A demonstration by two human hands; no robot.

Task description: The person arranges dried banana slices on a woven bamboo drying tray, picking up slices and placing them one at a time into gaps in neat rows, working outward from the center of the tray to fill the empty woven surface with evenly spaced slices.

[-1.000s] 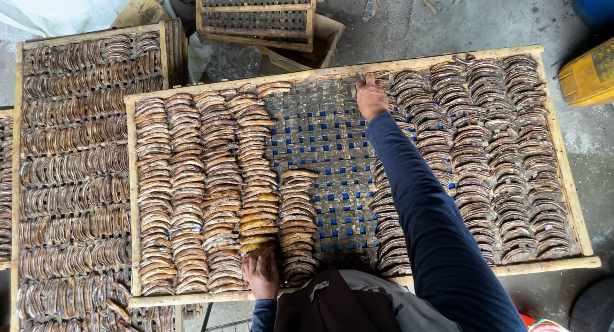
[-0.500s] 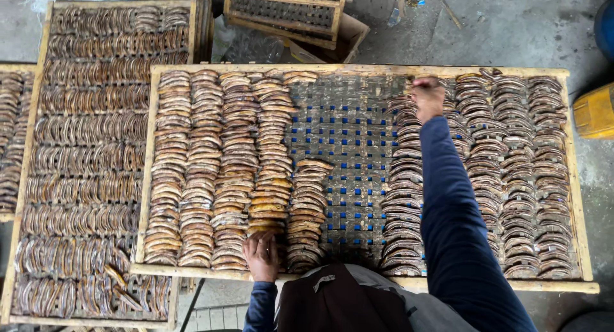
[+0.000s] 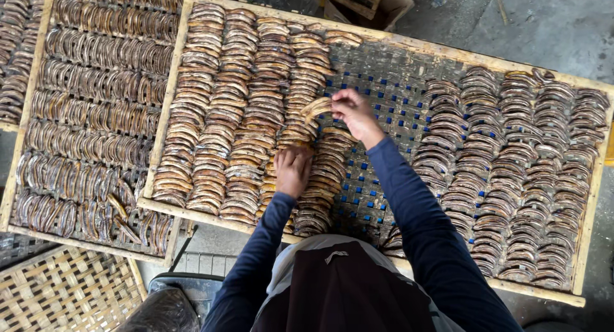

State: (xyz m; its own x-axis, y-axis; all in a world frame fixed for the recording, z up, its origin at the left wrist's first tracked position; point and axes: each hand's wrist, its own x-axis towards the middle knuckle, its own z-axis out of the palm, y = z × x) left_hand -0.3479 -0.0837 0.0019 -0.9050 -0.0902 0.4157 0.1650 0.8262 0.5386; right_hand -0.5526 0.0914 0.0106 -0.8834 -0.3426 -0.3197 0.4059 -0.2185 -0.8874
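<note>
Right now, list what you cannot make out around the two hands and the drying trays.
- Head view: the left hand covers the slices under it; its fingers' hold is hidden.
- The right hand pinches a curved slice; its far end is covered.
- The left tray is cut off by the frame edge.
- The torso hides the main tray's near rail.

I see a wooden-framed tray (image 3: 390,38) in the middle, with rows of curved dried pieces (image 3: 243,108) packed against its left edge and more rows (image 3: 524,172) along its right edge; bare woven mesh (image 3: 390,95) lies between them. My left hand (image 3: 293,169) rests on the rows near the tray's near edge. My right hand (image 3: 355,111) holds one piece (image 3: 316,106) just behind it, over the mesh. A second filled tray (image 3: 83,114) lies left of the first. A woven mat (image 3: 64,290) sits before that tray's near edge.
</note>
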